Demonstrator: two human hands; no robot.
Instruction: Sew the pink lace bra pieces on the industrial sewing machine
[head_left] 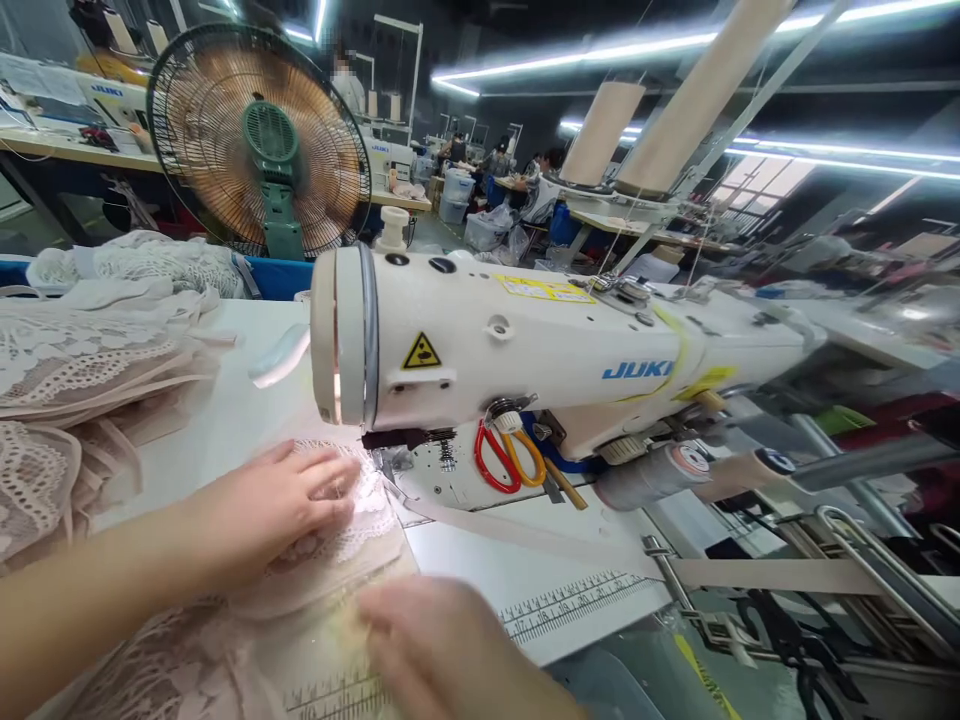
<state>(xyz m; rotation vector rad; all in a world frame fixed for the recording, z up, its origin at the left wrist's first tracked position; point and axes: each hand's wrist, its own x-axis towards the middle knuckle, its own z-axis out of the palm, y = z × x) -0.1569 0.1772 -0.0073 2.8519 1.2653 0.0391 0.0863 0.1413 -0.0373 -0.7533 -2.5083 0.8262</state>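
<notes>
A white JUKI sewing machine (465,340) stretches across the middle. Pale pink lace fabric (330,560) lies on the white table in front of its needle area. My left hand (277,505) rests palm down on the lace, fingers spread a little, just left of the presser foot. Nearer the front edge, my right hand (442,640) is smeared by motion at the fabric's right side; its fingers cannot be made out clearly. A light pink band (525,530) runs from the needle area to a metal guide (671,575) on the right.
Piles of lace pieces (75,370) cover the left side. Scissors with red and orange handles (499,460) lie beneath the machine arm. A large fan (262,140) stands behind, with thread cones (604,130) at the upper right. Several people sit at far tables.
</notes>
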